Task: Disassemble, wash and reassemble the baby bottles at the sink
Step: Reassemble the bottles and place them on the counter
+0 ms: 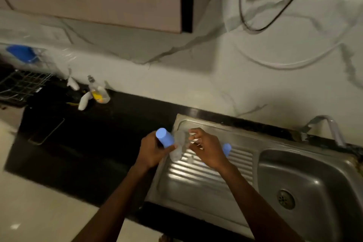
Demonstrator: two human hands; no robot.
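My left hand [150,151] grips a baby bottle with a blue cap [164,137] at the left edge of the steel drainboard [200,175]. Beside it stands a clear bottle body [179,146], blurred and hard to make out. My right hand [206,148] hovers just right of the clear bottle with fingers loosely curled; whether it holds anything small I cannot tell. A second blue piece [226,148] shows behind my right hand, mostly hidden. The sink basin [306,180] with its drain lies to the right.
A tap [332,127] rises behind the basin. A soap dispenser [98,92] and white items [83,101] sit at the back of the black counter [78,143]. A wire dish rack [21,84] with a blue object [21,53] stands far left.
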